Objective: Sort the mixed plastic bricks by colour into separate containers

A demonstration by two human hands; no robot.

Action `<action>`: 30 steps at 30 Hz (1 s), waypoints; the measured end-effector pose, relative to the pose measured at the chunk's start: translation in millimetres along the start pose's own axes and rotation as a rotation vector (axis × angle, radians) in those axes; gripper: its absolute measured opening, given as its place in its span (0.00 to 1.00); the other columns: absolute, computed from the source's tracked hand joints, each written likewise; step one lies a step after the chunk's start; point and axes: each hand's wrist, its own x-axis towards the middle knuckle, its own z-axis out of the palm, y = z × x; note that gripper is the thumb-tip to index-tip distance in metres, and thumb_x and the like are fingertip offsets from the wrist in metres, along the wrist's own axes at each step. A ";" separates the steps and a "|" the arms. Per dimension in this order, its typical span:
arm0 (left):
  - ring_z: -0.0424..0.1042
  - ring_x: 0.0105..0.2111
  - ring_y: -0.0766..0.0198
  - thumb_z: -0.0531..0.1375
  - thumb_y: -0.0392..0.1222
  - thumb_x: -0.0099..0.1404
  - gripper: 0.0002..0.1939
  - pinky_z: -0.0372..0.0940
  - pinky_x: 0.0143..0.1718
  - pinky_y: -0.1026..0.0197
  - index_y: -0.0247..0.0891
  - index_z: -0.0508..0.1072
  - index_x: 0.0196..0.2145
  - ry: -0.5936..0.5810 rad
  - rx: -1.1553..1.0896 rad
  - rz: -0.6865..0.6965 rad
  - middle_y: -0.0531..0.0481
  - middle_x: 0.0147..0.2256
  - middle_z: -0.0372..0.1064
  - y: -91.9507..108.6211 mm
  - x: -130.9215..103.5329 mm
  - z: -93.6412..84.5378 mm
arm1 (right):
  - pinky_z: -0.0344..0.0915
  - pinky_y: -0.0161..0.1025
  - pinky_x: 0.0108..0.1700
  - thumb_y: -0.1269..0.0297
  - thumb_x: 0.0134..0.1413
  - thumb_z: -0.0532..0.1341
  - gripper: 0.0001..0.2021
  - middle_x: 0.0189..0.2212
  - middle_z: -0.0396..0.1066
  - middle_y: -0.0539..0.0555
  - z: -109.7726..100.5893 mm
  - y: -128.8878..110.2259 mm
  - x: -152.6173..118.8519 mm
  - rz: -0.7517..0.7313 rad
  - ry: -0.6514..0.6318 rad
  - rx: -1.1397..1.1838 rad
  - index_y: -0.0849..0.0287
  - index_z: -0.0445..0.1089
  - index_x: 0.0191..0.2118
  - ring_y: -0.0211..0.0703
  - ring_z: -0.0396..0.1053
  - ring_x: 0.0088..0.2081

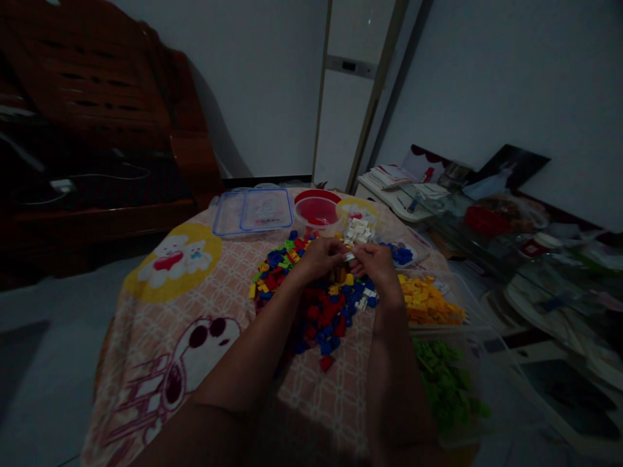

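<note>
Both my hands meet above a heap of mixed building bricks (321, 311) in red, blue, yellow, green and white. Between the fingertips sits a small white brick (349, 257). My left hand (322, 258) pinches it from the left, and my right hand (374, 263) pinches it from the right. Just behind the hands lies a pile of white bricks (359, 231). Blue bricks (402, 253) lie in a clear tray to the right of my right hand. Part of the mixed heap is hidden under my forearms.
Yellow bricks (428, 299) and green bricks (445, 379) fill clear boxes along the table's right side. A red-rimmed tub (318, 209) and clear lids with blue edges (253, 213) stand at the back. A patterned cloth (204, 311) covers the table. A cluttered glass table (457, 224) stands at right.
</note>
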 end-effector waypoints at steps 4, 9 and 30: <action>0.67 0.25 0.66 0.63 0.39 0.54 0.06 0.59 0.28 0.65 0.34 0.75 0.30 0.039 0.005 -0.014 0.51 0.24 0.71 -2.5 1.8 -1.1 | 0.65 0.28 0.18 0.58 0.49 0.66 0.10 0.16 0.72 0.48 7.0 1.4 -0.2 0.032 -0.062 0.030 0.61 0.74 0.31 0.35 0.69 0.16; 0.69 0.26 0.65 0.63 0.37 0.54 0.03 0.59 0.28 0.65 0.36 0.75 0.28 0.081 0.101 -0.011 0.51 0.24 0.72 -2.7 -0.5 -12.2 | 0.62 0.27 0.14 0.62 0.47 0.66 0.08 0.14 0.70 0.48 5.6 6.9 -2.7 0.124 -0.089 -0.022 0.60 0.71 0.25 0.35 0.67 0.13; 0.73 0.31 0.62 0.60 0.30 0.58 0.09 0.62 0.35 0.63 0.36 0.81 0.31 -0.186 0.252 0.094 0.49 0.29 0.77 22.2 -7.4 34.8 | 0.71 0.32 0.24 0.66 0.45 0.60 0.14 0.23 0.75 0.50 -19.0 -16.2 -0.6 -0.203 0.602 0.253 0.63 0.74 0.40 0.41 0.76 0.25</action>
